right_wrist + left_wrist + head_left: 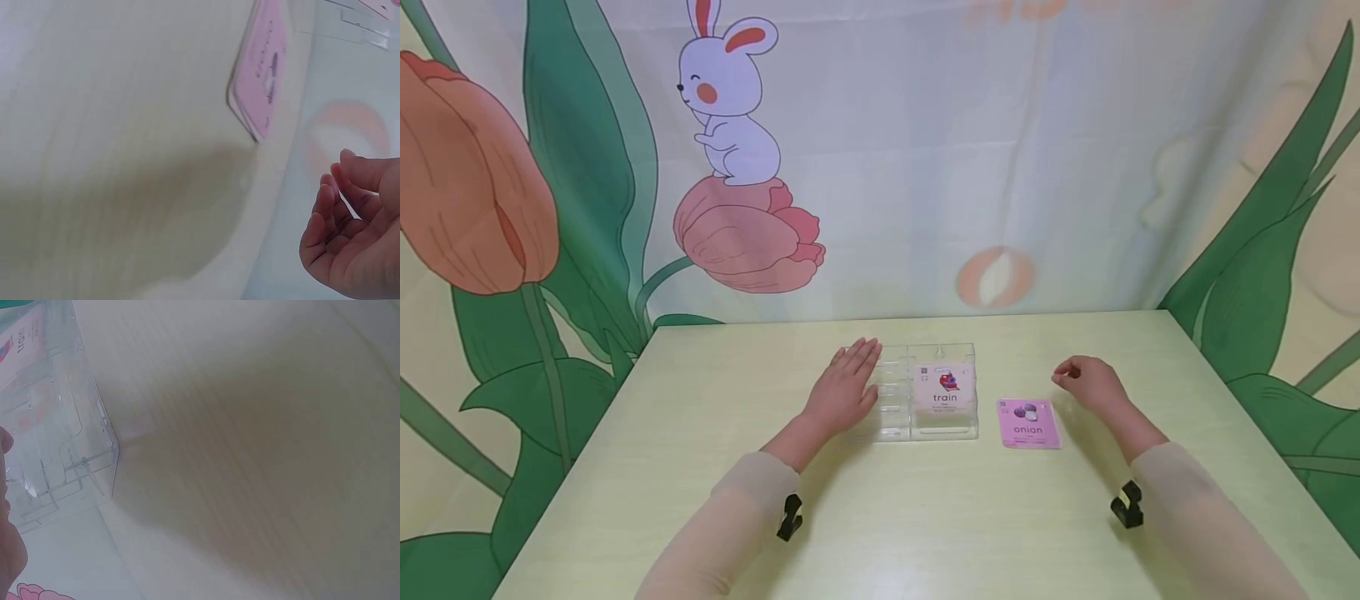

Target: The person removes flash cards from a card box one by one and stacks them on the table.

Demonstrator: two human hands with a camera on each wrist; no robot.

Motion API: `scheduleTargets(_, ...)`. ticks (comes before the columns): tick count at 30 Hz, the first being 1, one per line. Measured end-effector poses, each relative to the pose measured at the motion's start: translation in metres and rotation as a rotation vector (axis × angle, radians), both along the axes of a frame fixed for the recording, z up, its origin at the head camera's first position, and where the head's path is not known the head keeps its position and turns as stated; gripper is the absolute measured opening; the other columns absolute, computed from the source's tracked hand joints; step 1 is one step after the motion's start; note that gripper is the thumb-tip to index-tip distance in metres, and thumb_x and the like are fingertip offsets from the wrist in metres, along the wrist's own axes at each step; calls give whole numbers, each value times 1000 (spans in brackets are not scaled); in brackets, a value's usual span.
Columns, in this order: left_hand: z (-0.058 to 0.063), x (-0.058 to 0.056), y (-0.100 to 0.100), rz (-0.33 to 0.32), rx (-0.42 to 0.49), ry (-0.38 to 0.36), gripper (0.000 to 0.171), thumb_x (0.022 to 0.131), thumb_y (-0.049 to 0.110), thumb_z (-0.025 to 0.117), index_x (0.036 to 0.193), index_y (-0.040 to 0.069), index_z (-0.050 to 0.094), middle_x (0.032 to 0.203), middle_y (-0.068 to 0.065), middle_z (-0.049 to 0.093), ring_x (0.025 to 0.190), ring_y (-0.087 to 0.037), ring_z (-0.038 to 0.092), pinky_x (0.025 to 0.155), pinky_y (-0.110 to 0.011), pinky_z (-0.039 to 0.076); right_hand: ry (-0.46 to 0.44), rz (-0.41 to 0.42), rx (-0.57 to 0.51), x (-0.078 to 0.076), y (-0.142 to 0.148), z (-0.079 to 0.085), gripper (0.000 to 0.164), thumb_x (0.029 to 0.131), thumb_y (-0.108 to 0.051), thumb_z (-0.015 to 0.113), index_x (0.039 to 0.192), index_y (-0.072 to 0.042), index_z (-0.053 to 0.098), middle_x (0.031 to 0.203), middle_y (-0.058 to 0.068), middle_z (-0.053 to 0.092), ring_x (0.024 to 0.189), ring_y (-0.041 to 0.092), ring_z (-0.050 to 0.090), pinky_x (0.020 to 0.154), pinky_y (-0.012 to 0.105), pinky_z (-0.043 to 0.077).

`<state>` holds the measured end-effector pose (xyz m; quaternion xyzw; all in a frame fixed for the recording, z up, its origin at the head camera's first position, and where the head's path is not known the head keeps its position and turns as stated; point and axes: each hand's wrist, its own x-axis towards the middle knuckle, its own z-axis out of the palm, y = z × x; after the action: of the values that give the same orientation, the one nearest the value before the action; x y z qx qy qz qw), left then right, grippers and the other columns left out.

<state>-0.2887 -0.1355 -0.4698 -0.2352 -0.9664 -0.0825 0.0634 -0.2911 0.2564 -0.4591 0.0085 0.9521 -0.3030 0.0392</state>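
Note:
A clear plastic card holder [943, 434] with compartments lies at the middle of the table. Its right side carries a pink card printed "train" [945, 388]. My left hand [844, 390] rests over the holder's left side with its fingers straight, covering part of it. To the right of the holder lies a pink card printed "onion" [1030, 423]; the right wrist view shows it as a thin stack of cards [259, 75]. Up and right of that stack, my right hand [1088, 382] hovers with loosely bent fingers, thumb near the index fingertip, holding nothing.
The pale wooden table [880, 517] ends at a printed cloth [887, 167] with a rabbit and tulips behind it. A black band clip [790, 517] shows at the left sleeve and another black clip [1127, 505] at the right sleeve.

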Motion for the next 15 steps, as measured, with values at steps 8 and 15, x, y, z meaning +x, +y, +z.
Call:
scheduleTargets(8, -3, 0, 0, -1, 0, 7, 64, 105, 25, 50, 160, 1, 30, 169, -14, 31, 160, -31, 24, 133, -47, 19, 42, 5, -27, 4, -2, 16, 31, 104, -17, 58, 120, 9, 63, 113, 28, 64, 94, 33, 57, 74, 33, 50)
scheduleTargets(15, -2, 0, -1, -6, -1, 12, 64, 105, 26, 50, 160, 1, 30, 169, -15, 31, 160, -32, 25, 133, -48, 20, 112, 28, -34, 9, -7, 25, 31, 104, -17, 57, 120, 8, 65, 112, 27, 67, 93, 33, 60, 69, 29, 48)
